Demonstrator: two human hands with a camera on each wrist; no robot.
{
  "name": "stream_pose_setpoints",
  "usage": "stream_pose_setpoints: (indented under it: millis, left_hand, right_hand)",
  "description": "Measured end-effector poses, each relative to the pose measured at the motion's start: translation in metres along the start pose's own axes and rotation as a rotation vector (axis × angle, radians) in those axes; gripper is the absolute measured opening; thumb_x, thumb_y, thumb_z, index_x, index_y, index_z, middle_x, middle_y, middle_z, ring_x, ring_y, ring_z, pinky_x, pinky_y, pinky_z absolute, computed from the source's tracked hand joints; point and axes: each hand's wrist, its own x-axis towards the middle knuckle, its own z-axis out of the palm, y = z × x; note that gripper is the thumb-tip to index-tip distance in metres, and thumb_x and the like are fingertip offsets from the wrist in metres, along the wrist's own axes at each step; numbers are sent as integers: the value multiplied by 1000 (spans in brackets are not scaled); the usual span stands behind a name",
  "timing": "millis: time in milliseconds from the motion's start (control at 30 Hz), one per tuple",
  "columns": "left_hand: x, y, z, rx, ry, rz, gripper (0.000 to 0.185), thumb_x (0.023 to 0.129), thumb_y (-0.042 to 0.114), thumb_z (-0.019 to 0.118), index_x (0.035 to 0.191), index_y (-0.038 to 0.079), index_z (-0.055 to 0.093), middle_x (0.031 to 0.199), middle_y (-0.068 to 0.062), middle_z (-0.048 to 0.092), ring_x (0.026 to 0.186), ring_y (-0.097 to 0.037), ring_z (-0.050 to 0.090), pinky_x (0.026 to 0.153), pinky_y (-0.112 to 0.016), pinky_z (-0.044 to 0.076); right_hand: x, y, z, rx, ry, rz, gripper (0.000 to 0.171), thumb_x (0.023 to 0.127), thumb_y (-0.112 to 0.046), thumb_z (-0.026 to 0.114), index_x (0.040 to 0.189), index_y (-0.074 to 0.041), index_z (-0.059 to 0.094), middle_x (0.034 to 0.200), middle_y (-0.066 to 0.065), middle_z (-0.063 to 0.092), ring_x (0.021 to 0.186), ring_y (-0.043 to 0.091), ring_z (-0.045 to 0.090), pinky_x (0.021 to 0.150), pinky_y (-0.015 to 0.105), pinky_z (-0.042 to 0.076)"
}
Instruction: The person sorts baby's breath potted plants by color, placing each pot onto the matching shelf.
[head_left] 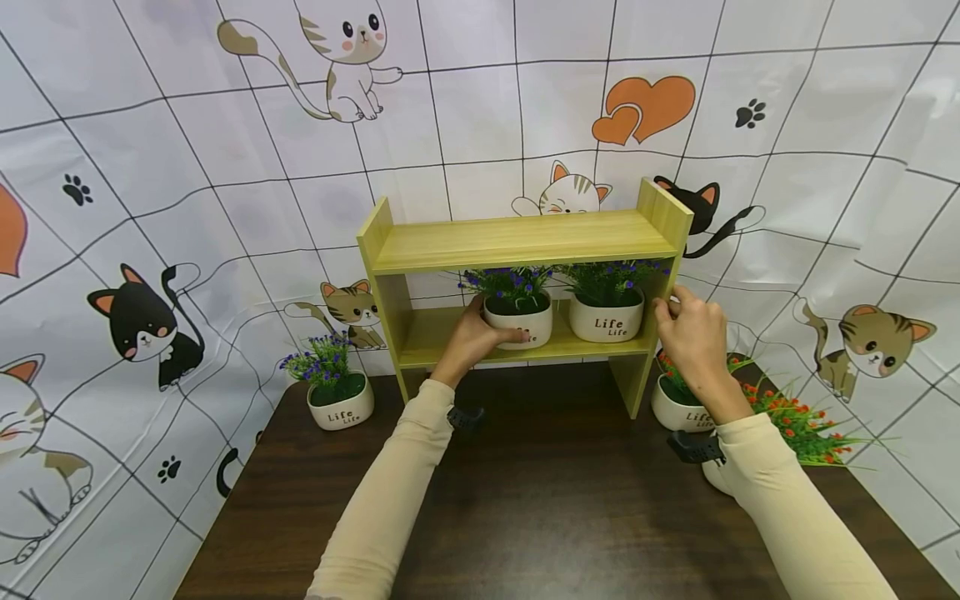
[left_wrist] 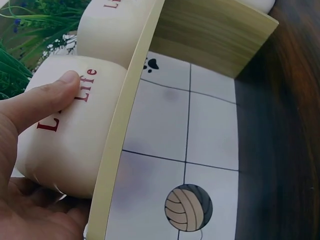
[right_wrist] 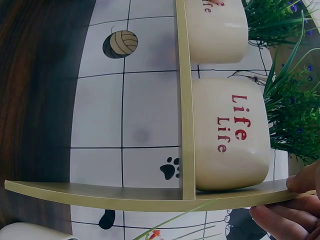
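Observation:
A light wooden two-tier shelf stands at the back of the dark table. On its lower board sit two white pots marked "Life" with purple flowers. My left hand grips the left pot; in the left wrist view the thumb lies across its lettering and the palm cups its side. The right pot stands beside it, untouched. My right hand pinches the front edge of the shelf's right side panel; the right wrist view shows its fingers at that panel.
A third purple-flowered pot stands on the table left of the shelf. Two pots with orange flowers stand right of it, under my right forearm. A cat-print cloth hangs behind.

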Motion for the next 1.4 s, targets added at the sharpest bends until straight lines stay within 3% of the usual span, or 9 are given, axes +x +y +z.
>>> stream_pose_setpoints:
  millis: [367, 533, 1033, 1200, 1400]
  left_hand:
    - [8, 0, 2, 23, -24, -31, 123, 80, 39, 95, 172, 16, 17, 155, -15, 54, 140, -35, 57, 119, -53, 45]
    - [12, 1, 5, 29, -33, -7, 121, 82, 39, 93, 173, 19, 17, 156, -13, 54, 141, -34, 57, 119, -53, 45]
    - [13, 3, 9, 6, -73, -36, 129, 87, 34, 89, 173, 14, -4, 166, -19, 39, 149, -36, 48, 123, -54, 41]
    - [4, 2, 0, 2, -70, -12, 118, 90, 30, 87, 173, 11, 5, 170, -18, 34, 151, -39, 46, 121, -55, 43]
    - [-16, 6, -18, 54, -13, 33, 97, 95, 25, 82, 169, 5, 24, 172, -18, 36, 159, -36, 36, 127, -50, 36]
  right_hand:
    - [0, -1, 0, 3, -2, -9, 25, 100, -3, 66, 114, 16, 72, 92, 32, 75, 80, 54, 74, 73, 68, 57]
    - [0, -1, -1, 4, 6, -9, 25, 100, -3, 67, 115, 16, 72, 92, 32, 75, 80, 54, 74, 73, 68, 57]
    - [-1, 0, 1, 2, 2, -6, 24, 100, -4, 67, 113, 15, 73, 92, 32, 75, 78, 52, 75, 70, 67, 57]
    - [-1, -1, 1, 0, 2, -10, 23, 99, -3, 67, 111, 15, 73, 91, 32, 75, 81, 54, 74, 72, 68, 57]
    - [-1, -1, 0, -1, -4, -5, 24, 100, -4, 67, 113, 15, 73, 92, 32, 76, 78, 53, 74, 70, 67, 57]
